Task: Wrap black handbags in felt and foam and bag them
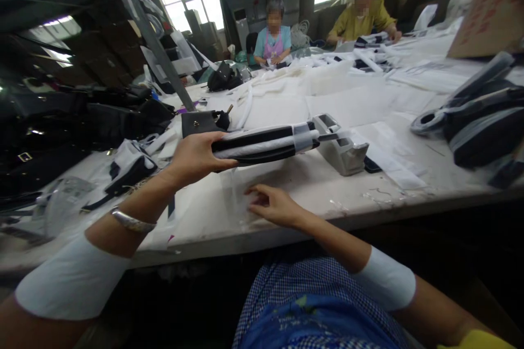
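My left hand (195,157) is closed round one end of a long black strap piece (266,144) wrapped in white paper, and holds it level above the white table (311,185). The far end of the strap piece reaches a grey tape dispenser (341,147) standing on the table. My right hand (273,205) rests on the table near its front edge, fingers bent and touching a clear plastic sheet (237,188). I cannot see anything gripped in that hand. A metal bangle sits on my left wrist.
Black bags (82,114) are piled at the left. More wrapped black pieces (478,120) lie at the right. White paper sheets (347,98) cover the middle. Two other people sit at the far end. A cardboard box (491,11) stands at the back right.
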A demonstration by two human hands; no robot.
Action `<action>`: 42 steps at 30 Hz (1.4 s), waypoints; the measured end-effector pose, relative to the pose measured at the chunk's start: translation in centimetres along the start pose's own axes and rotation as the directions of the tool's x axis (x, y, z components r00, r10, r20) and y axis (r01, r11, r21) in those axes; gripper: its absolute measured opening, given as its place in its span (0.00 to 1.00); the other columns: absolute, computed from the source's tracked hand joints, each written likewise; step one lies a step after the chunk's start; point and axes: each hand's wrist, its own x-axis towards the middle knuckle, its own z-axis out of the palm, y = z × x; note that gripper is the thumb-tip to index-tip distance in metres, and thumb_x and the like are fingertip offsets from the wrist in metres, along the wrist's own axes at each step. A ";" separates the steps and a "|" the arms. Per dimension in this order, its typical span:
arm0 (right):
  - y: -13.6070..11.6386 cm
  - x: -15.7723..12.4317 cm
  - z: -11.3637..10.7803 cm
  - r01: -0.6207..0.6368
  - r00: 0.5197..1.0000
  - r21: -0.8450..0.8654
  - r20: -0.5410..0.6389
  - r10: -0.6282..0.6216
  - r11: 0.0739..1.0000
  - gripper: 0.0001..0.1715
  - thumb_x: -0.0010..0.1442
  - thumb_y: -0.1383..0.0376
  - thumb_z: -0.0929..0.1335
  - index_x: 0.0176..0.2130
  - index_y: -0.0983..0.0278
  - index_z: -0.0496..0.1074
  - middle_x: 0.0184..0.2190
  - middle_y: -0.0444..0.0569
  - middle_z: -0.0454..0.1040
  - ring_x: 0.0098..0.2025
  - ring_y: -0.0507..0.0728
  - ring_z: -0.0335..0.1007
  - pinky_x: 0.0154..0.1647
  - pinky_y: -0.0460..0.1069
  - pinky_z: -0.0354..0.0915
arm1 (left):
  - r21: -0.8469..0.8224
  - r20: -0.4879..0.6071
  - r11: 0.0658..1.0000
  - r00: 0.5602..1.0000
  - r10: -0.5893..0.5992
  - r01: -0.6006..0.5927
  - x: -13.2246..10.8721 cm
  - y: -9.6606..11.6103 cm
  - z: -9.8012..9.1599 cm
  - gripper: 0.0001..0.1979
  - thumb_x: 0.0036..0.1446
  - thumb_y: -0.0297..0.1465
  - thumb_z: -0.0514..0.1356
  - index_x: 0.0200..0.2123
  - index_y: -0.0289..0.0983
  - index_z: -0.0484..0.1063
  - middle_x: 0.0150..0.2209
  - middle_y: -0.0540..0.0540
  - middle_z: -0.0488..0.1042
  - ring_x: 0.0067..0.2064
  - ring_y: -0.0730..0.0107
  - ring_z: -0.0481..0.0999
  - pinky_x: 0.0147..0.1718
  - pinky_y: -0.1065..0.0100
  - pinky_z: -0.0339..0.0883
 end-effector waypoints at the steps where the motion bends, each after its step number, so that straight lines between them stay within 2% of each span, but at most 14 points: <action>1: -0.3 -0.1 -0.2 -0.057 0.996 0.058 0.070 0.053 0.997 0.16 0.64 0.60 0.67 0.49 0.64 0.73 0.35 0.49 0.80 0.36 0.56 0.78 0.37 0.48 0.70 | -0.004 -0.003 1.000 1.000 -0.004 0.004 0.1 0.0 0.0 0.29 0.43 0.50 0.67 0.48 0.42 0.76 0.40 0.49 0.80 0.42 0.55 0.78 0.38 0.65 0.66; 3: -1.0 0.1 -0.4 -0.168 0.982 0.081 0.100 0.160 0.982 0.19 0.66 0.53 0.64 0.42 0.65 0.76 0.34 0.51 0.80 0.35 0.57 0.78 0.35 0.48 0.69 | -0.005 -0.005 1.000 1.000 -0.011 0.011 0.2 0.1 0.0 0.29 0.43 0.49 0.67 0.48 0.41 0.77 0.40 0.48 0.80 0.42 0.54 0.78 0.39 0.64 0.66; 6: -1.6 1.8 -0.2 -0.240 0.966 -0.034 -0.111 0.235 0.970 0.21 0.65 0.52 0.65 0.32 0.64 0.76 0.33 0.51 0.79 0.39 0.59 0.77 0.38 0.49 0.67 | 0.007 -0.011 1.000 1.000 -0.014 0.014 0.3 0.3 0.0 0.29 0.42 0.48 0.67 0.47 0.41 0.77 0.40 0.48 0.80 0.41 0.53 0.78 0.38 0.64 0.65; 9: -1.2 4.9 0.9 -0.304 0.940 -0.051 -0.181 0.290 0.951 0.17 0.63 0.52 0.67 0.34 0.63 0.74 0.34 0.50 0.79 0.41 0.60 0.76 0.41 0.49 0.65 | 0.028 -0.021 1.000 1.000 -0.008 0.008 0.3 0.6 0.2 0.29 0.43 0.48 0.67 0.47 0.41 0.77 0.40 0.48 0.80 0.42 0.54 0.78 0.37 0.65 0.65; 13: -0.2 8.6 3.0 -0.418 0.888 -0.045 -0.231 0.398 0.907 0.22 0.55 0.47 0.72 0.31 0.63 0.71 0.36 0.54 0.77 0.44 0.65 0.74 0.45 0.53 0.65 | 0.063 -0.032 0.998 0.999 0.006 -0.004 0.4 1.0 0.3 0.27 0.43 0.48 0.67 0.45 0.41 0.77 0.38 0.48 0.80 0.39 0.56 0.77 0.35 0.66 0.63; 17: 0.8 10.5 4.0 -0.493 0.844 0.026 -0.226 0.486 0.869 0.16 0.55 0.56 0.75 0.31 0.65 0.71 0.36 0.53 0.77 0.43 0.62 0.74 0.45 0.53 0.67 | 0.068 -0.034 0.997 0.999 0.029 -0.027 0.6 1.1 0.3 0.26 0.43 0.48 0.67 0.45 0.41 0.77 0.37 0.48 0.80 0.39 0.57 0.77 0.33 0.66 0.62; 20: 1.1 10.8 4.2 -0.532 0.817 0.138 -0.177 0.549 0.836 0.13 0.64 0.58 0.70 0.38 0.66 0.72 0.36 0.48 0.76 0.36 0.55 0.74 0.39 0.52 0.71 | 0.069 -0.041 0.997 0.999 0.028 -0.025 0.6 1.0 0.3 0.26 0.43 0.48 0.67 0.44 0.41 0.78 0.37 0.48 0.80 0.39 0.57 0.77 0.33 0.66 0.62; 23: 1.2 10.7 4.3 -0.552 0.790 0.256 -0.144 0.596 0.794 0.17 0.68 0.56 0.65 0.45 0.67 0.71 0.38 0.47 0.75 0.33 0.52 0.73 0.34 0.50 0.72 | 0.088 -0.051 0.996 0.998 0.024 -0.019 0.6 1.0 0.4 0.28 0.43 0.48 0.67 0.46 0.41 0.77 0.39 0.47 0.80 0.41 0.55 0.77 0.34 0.66 0.63; 27: 1.1 11.2 4.5 -0.579 0.756 0.335 -0.123 0.643 0.744 0.18 0.67 0.54 0.67 0.44 0.68 0.71 0.35 0.46 0.74 0.30 0.51 0.72 0.30 0.48 0.72 | 0.115 -0.057 0.993 0.997 0.043 -0.036 0.6 1.0 0.5 0.28 0.43 0.49 0.66 0.46 0.41 0.77 0.38 0.47 0.80 0.41 0.55 0.77 0.34 0.65 0.64; 31: 0.9 12.2 4.7 -0.574 0.738 0.389 -0.137 0.661 0.721 0.14 0.67 0.60 0.68 0.48 0.67 0.71 0.42 0.49 0.74 0.37 0.53 0.74 0.37 0.51 0.73 | 0.115 -0.049 0.993 0.998 0.041 -0.035 0.6 1.0 0.5 0.29 0.44 0.48 0.66 0.47 0.40 0.76 0.40 0.46 0.80 0.41 0.55 0.77 0.35 0.65 0.65; 36: 1.4 12.2 5.0 -0.526 0.733 0.497 -0.147 0.664 0.690 0.18 0.67 0.59 0.67 0.53 0.65 0.69 0.50 0.52 0.72 0.46 0.58 0.73 0.45 0.57 0.72 | 0.126 -0.051 0.991 0.998 0.042 -0.036 0.8 0.8 0.5 0.29 0.43 0.50 0.67 0.47 0.41 0.76 0.40 0.47 0.80 0.42 0.56 0.77 0.36 0.65 0.65; 39: 1.8 11.7 5.0 -0.509 0.728 0.552 -0.133 0.673 0.660 0.19 0.67 0.59 0.67 0.53 0.65 0.69 0.50 0.52 0.71 0.46 0.58 0.73 0.45 0.57 0.72 | 0.130 -0.042 0.991 0.999 0.024 -0.019 0.9 0.7 0.5 0.30 0.43 0.51 0.67 0.47 0.42 0.76 0.41 0.47 0.79 0.43 0.55 0.77 0.38 0.65 0.66; 42: 2.1 11.3 5.0 -0.486 0.731 0.586 -0.135 0.669 0.649 0.17 0.67 0.59 0.67 0.52 0.66 0.69 0.47 0.51 0.73 0.42 0.56 0.74 0.41 0.54 0.73 | 0.118 -0.036 0.993 0.999 0.019 -0.014 1.0 0.6 0.4 0.30 0.43 0.50 0.67 0.48 0.41 0.76 0.41 0.47 0.79 0.44 0.55 0.76 0.39 0.64 0.66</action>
